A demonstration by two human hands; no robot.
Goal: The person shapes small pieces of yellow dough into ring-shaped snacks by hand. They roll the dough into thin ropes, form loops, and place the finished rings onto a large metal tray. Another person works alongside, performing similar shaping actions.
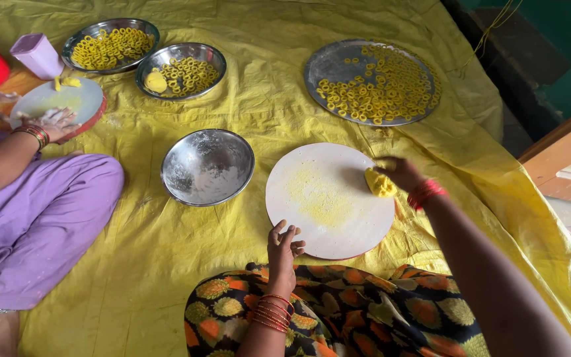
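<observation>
A round white board [328, 198] lies in front of me on the yellow sheet, dusted with yellow crumbs. My right hand [399, 172] grips a lump of yellow dough [379, 184] at the board's right edge. My left hand [284, 248] rests on the board's near left rim, fingers curled, holding nothing. Red bangles circle both my wrists.
A steel bowl with flour [207, 166] sits left of the board. A large steel plate [338, 65] and two steel bowls [110, 43] [181, 70] hold several yellow dough rings. At left another person in purple works dough on a second board [57, 100]. A lilac cup [37, 55] stands behind.
</observation>
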